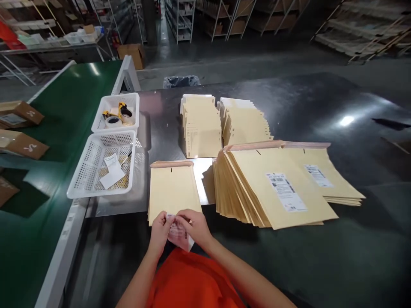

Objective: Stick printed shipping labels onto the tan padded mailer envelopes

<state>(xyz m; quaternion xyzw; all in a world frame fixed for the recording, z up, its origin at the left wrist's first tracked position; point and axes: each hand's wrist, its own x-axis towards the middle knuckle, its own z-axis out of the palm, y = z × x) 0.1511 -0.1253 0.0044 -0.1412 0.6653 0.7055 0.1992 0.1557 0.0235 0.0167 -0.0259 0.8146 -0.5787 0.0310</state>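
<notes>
Close to my body, my left hand and my right hand pinch the top edge of a small printed label between thumbs and fingers. The label looks pinkish with a white edge and hangs at a slant. Just beyond it lies a stack of tan envelopes with pinkish flaps at the far end; my fingertips overlap its near edge. To the right, a thick, fanned pile of larger tan envelopes carries a white shipping label on top. Another labelled envelope stack sits beside it.
Two rows of tan cards or envelopes stand farther back. At left are a white basket with papers and another basket with tape rolls. A green conveyor carries cardboard boxes. A lined bin stands beyond the table.
</notes>
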